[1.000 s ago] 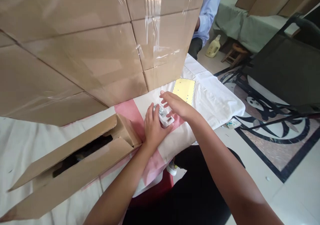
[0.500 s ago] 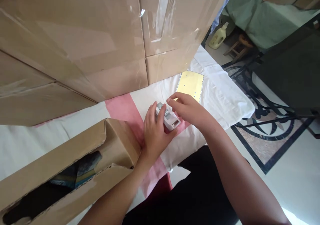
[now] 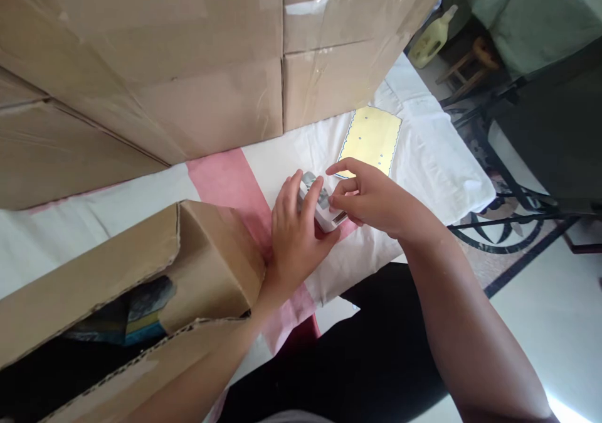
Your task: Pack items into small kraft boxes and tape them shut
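Observation:
A small white device (image 3: pixel 325 214) with a grey top panel and a dark window at its near end rests on the striped cloth. My left hand (image 3: pixel 296 235) grips it from the left, fingers over the far side and thumb along the near end. Over its right part is my right hand (image 3: pixel 371 194), index finger held out and the thumb brought close to a bent finger. The thumb tip is at the device's top; whether something small lies in that pinch is hidden. Just beyond the right hand lies a yellow scalloped-edge card (image 3: pixel 374 135).
Stacked cardboard boxes (image 3: pixel 211 96) wall off the back of the cloth-covered table (image 3: pixel 442 165). An open carton (image 3: pixel 216 253) with dark and blue packs inside stands by my left forearm. On the floor at the right are a yellow jug (image 3: pixel 430 41), a wooden stool (image 3: pixel 470 65) and a black frame (image 3: pixel 550 134).
My right hand has come in over the device, its thumb now at the top by the window. The left hand keeps its grip. The view has shifted slightly.

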### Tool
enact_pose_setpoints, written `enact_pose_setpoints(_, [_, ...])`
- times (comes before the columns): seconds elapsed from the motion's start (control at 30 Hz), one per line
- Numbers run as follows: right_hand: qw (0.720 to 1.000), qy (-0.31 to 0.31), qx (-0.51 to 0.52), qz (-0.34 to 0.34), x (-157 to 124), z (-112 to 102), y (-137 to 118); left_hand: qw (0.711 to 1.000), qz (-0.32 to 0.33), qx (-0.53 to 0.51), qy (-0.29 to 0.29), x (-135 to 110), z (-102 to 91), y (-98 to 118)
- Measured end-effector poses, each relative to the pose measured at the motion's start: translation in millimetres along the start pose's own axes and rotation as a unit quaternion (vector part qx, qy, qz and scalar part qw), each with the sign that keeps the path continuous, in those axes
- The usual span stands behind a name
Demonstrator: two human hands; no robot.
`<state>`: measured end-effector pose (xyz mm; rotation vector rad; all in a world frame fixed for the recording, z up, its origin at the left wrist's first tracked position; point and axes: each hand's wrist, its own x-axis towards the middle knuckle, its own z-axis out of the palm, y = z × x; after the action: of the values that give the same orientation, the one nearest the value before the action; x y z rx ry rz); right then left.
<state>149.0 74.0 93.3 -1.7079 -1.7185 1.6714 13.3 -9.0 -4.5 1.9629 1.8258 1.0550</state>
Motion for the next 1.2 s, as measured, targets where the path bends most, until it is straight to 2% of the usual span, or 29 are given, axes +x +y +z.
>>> enact_pose_setpoints(0.2, [0.999,0.018,-0.026,-0.013,-3,2,1,1.000,-0.005,-0.019,0.015,-1,1.5,-1])
enact_pose_setpoints(0.47, [0.997,0.026,0.037,-0.060,-15,6,15,0.999,0.000,-0.027,0.044,-1,4.9,-2])
enact_pose_setpoints(0.63, [0.994,0.027,0.047,-0.091,-27,8,24,0.998,0.019,-0.031,0.042,-1,8.0,-7])
enact_pose_setpoints(1.2, [0.990,0.012,0.098,-0.103,-34,5,50,0.998,0.038,-0.025,0.035,-2,7.0,-8])
